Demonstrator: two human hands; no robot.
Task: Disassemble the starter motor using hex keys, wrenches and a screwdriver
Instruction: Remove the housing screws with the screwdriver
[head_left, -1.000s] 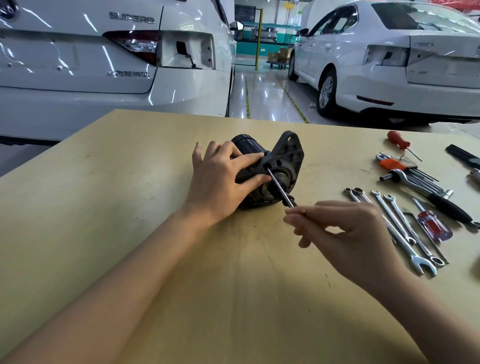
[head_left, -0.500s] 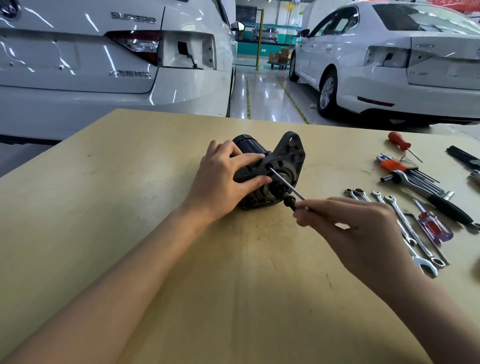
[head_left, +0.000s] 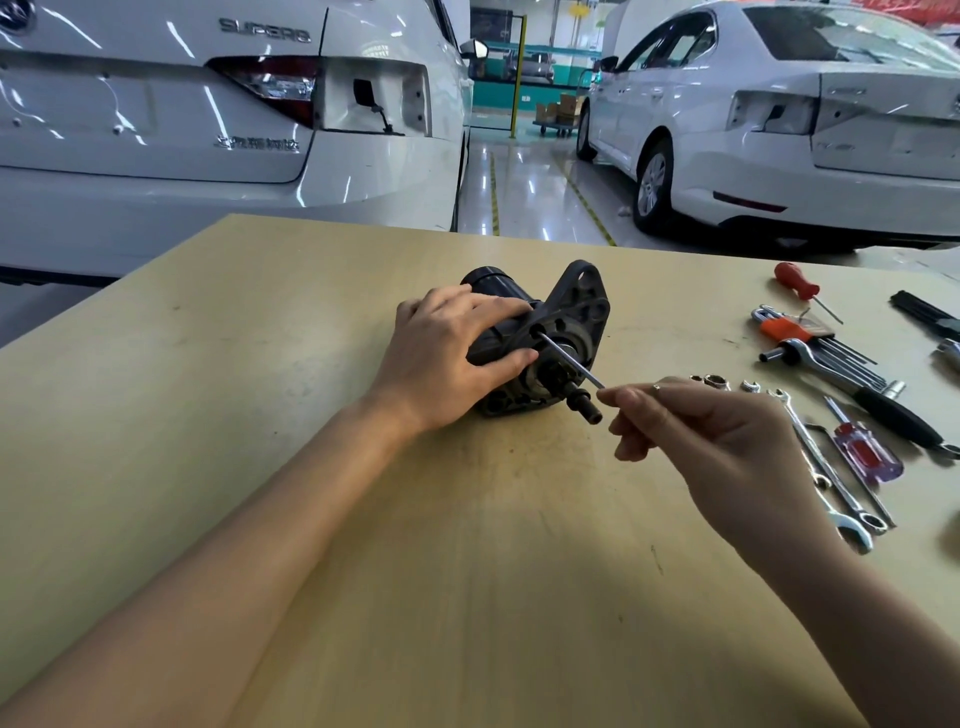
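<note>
The black starter motor (head_left: 571, 312) lies on its side in the middle of the wooden table (head_left: 208, 415), its mounting flange facing me. My left hand (head_left: 447, 353) grips the motor's body from the left. A long thin silver rod (head_left: 571, 361), a hex key or through bolt, sticks out of a hole in the flange. My right hand (head_left: 717, 441) pinches the rod's near end between thumb and fingertips. The motor's short shaft (head_left: 584, 405) points toward me just below the rod.
Tools lie at the right of the table: a hex key set in an orange holder (head_left: 810, 343), combination wrenches (head_left: 821, 467), a red-handled screwdriver (head_left: 795, 283), a clear red screwdriver (head_left: 865, 452) and a ratchet handle (head_left: 893, 410). Two white cars are parked beyond the table's far edge.
My right hand has drawn the rod's near end to the right and a little farther from the motor; more of the rod shows. My left hand stays on the motor.
</note>
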